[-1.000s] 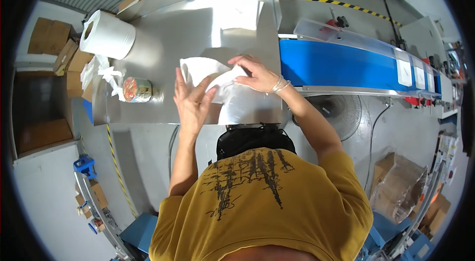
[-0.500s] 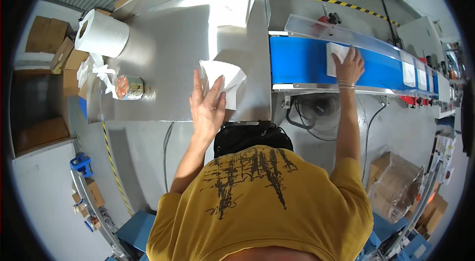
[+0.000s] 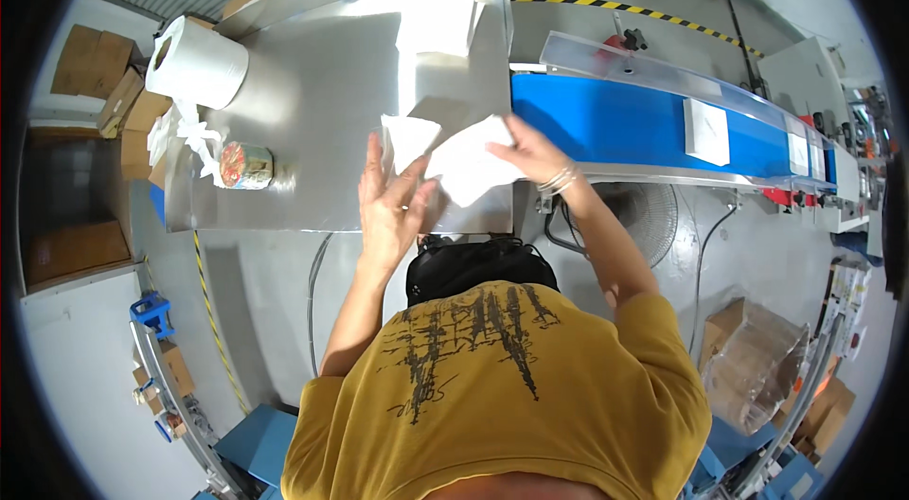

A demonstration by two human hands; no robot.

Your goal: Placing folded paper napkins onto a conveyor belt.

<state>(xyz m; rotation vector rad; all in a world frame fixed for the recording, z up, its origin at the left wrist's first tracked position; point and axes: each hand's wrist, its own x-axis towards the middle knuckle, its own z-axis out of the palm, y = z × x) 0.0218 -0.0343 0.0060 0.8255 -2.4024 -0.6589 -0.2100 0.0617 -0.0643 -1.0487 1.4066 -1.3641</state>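
Note:
Near the front edge of the metal table, a white paper-like sheet is in my right hand, gripped at its right side between thumb and fingers. To its left lies another white sheet, partly overlapped. My left hand rests on the table with its fingers apart, along that sheet's left and near sides. Its fingertips reach the edge of the sheet in my right hand; whether they press on it I cannot tell. On the blue conveyor belt lies a flat white rectangular piece.
The metal table carries a large white roll, a tape-covered roll and a white stack at the back. A clear guard runs along the belt's far side. A fan stands below.
My right hand has moved left from the belt to the table and gripped a white sheet. The white piece on the belt has travelled right. My left hand has barely moved.

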